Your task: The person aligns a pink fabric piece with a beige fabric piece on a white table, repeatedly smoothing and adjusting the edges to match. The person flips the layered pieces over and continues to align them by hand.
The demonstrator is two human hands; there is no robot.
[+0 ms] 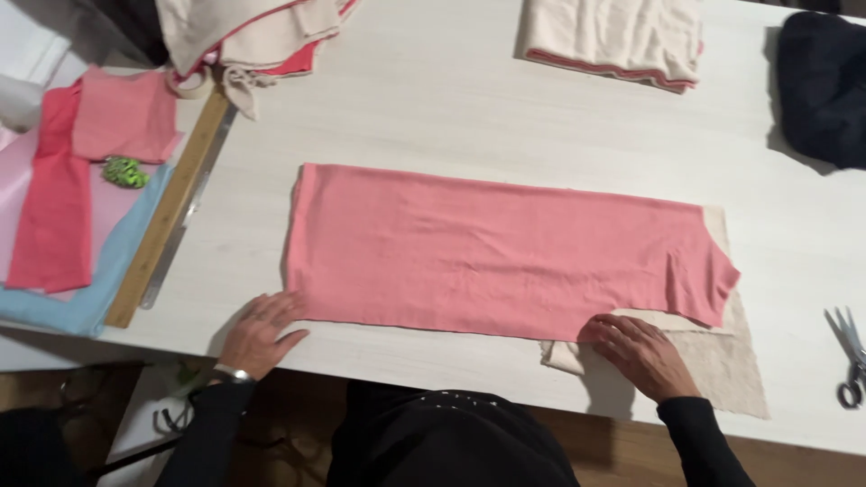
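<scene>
Meanwhile, fingers flat and unclenched, grasping nothing: left hand presses the near-left corner of a pink fabric panel; right hand rests on the near edge, fingertips at the seam where pink overlaps a beige knit piece beneath. Panel lies spread lengthwise across the white table, close to the near edge. Wooden ruler sits to the left, scissors well apart at right, folded cream garments at the far side. Risk, as judged: w/ only 2 palms pinning it, a sideways push could ruck the pink layer or drag it off the beige one, losing alignment; the overhanging beige corner could slip off the table.
</scene>
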